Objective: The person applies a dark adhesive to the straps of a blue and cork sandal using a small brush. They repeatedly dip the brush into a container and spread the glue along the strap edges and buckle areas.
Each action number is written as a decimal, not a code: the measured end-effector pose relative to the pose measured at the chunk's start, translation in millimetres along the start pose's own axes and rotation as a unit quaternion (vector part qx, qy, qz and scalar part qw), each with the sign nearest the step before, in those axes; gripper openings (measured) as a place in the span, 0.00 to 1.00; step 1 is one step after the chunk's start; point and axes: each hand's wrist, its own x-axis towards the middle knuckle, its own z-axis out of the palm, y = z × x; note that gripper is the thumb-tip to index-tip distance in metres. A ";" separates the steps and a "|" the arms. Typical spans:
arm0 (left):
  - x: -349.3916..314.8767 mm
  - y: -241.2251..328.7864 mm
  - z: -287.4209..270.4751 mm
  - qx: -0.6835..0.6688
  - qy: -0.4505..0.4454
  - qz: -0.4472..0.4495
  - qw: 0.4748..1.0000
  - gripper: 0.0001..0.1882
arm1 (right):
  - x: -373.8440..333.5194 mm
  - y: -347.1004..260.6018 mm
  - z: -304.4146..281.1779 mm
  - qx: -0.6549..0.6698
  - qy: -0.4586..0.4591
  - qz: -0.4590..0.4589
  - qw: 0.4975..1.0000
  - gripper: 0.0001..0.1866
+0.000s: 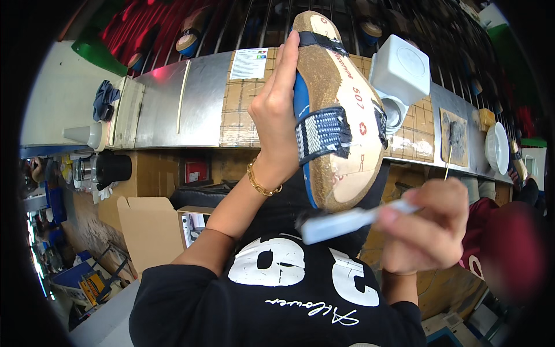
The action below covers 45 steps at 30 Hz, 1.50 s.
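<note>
My left hand (276,110) is closed on a lasted shoe (347,139), gripping it by its side. The shoe's underside faces me, with a pale insole board, a brown cork-like edge, blue at the side and woven straps folded over the bottom. My right hand (428,225) pinches a brush (341,224) with a pale, flat handle. Its dark bristles are at the left end, just below the near end of the shoe. The brush is blurred, and I cannot tell whether it touches the shoe.
Beyond the shoe runs a metal bench (162,107) partly covered with cardboard (240,124). A white plastic container (399,69) stands there. A stick (448,159) lies on a stained board, near a white bowl (497,146). Behind, rollers carry other lasted shoes (188,41). At right, a person in maroon (509,248) is close.
</note>
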 end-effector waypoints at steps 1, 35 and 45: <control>0.0 1.0 -0.2 -0.012 -0.009 -0.009 1.000 0.38 | -0.9 6.2 11.4 -0.003 0.083 0.027 0.996 0.21; -14.2 -6.8 -5.9 -0.358 -0.199 -0.198 0.890 0.37 | -0.2 31.8 8.4 0.150 0.014 0.119 0.981 0.18; -13.2 -5.7 -8.6 -0.449 -0.234 -0.313 0.804 0.36 | -5.6 44.1 4.6 0.169 -0.033 0.164 0.971 0.14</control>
